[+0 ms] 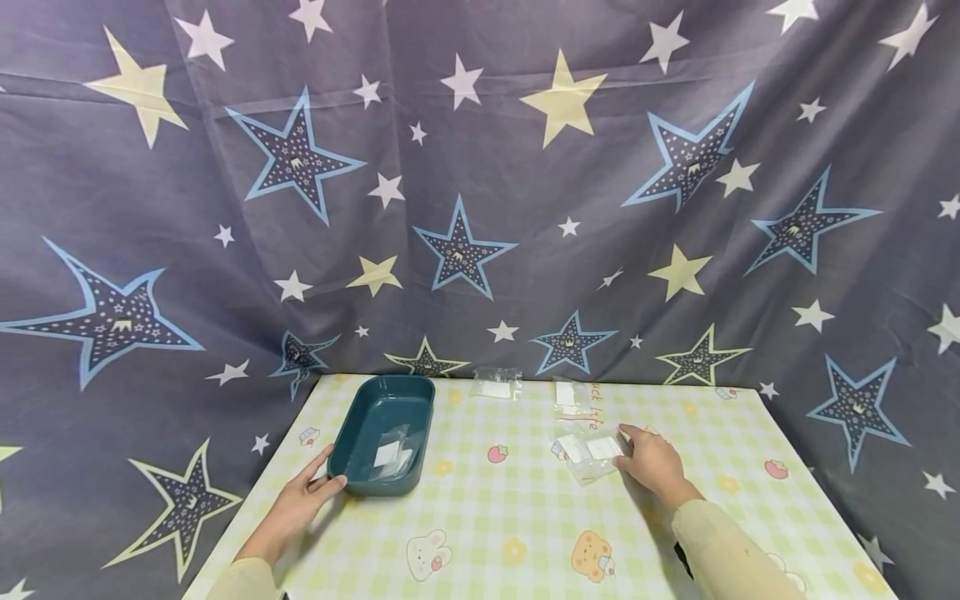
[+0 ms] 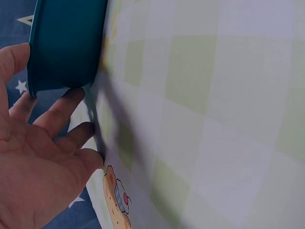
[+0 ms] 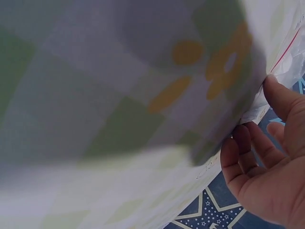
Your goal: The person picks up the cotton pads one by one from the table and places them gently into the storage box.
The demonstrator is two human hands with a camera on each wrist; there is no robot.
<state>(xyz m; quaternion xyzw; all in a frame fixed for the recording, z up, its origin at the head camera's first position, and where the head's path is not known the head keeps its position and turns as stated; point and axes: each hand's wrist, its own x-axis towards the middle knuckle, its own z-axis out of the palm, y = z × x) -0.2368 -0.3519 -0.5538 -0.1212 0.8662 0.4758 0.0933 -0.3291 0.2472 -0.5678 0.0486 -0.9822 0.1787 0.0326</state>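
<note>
A deep teal tray (image 1: 381,487) stands at the table's left side, with clear zip bags (image 1: 393,454) holding white pieces in its near end. My left hand (image 1: 300,498) touches the tray's near-left corner, fingers spread along its rim and wall; the left wrist view shows this hand (image 2: 47,138) against the tray's end (image 2: 66,52). On the right, my right hand (image 1: 654,462) pinches the edge of a clear zip bag (image 1: 592,454) with white pieces showing in it. Its red seal line appears in the right wrist view, where thumb and fingers of the hand (image 3: 271,148) meet at the bag (image 3: 288,67).
Two more zip bags lie toward the back of the table: one bag (image 1: 497,387) near the middle, another bag (image 1: 567,397) farther right. A green checked cloth (image 1: 510,508) with cartoon prints covers the table. Behind it hangs a dark star-patterned curtain (image 1: 495,167).
</note>
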